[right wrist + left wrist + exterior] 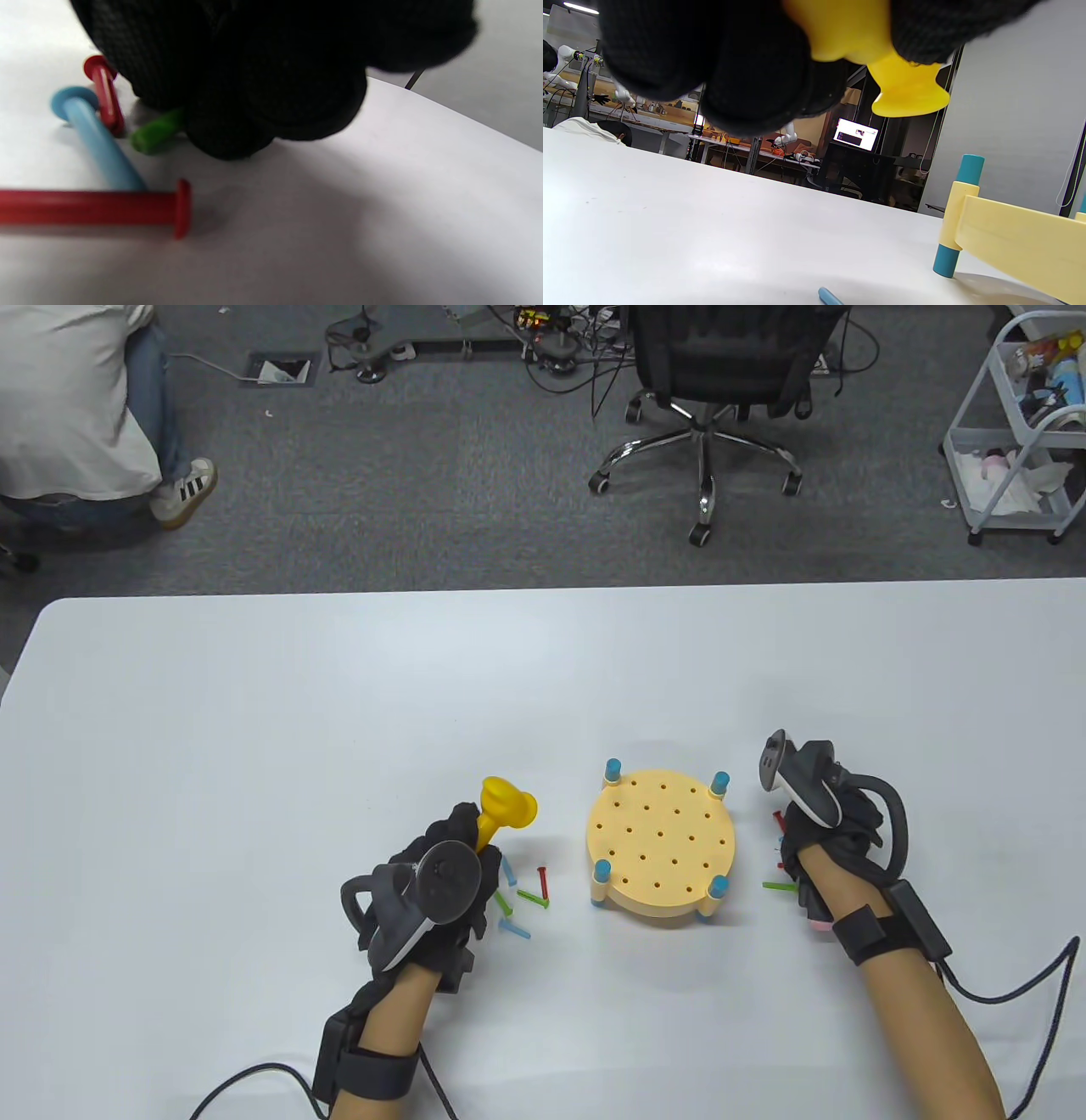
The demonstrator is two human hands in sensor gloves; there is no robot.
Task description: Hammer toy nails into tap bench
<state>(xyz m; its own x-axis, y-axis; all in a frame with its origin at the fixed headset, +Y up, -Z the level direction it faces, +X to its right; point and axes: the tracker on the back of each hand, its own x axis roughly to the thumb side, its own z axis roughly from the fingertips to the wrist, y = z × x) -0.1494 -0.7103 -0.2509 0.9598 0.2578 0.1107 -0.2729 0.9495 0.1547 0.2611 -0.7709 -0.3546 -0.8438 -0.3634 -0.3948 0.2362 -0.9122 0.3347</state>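
The round yellow tap bench [662, 844] with blue corner pegs stands on the white table [254, 746]; its holes hold no nails. My left hand [441, 874] grips the handle of the yellow toy hammer [507, 802] left of the bench, and the hammer head [903, 93] is off the table. My right hand [827, 831] is right of the bench, fingers [254, 106] bunched down onto one end of a green nail [155, 133] on the table. A red nail [106, 97], a blue nail [97, 144] and another red nail [93, 207] lie beside it.
Several loose blue, green and red nails [522, 895] lie between my left hand and the bench. A green nail [779, 886] lies by my right wrist. One bench leg [956, 220] shows in the left wrist view. An office chair [713, 381] stands beyond the table.
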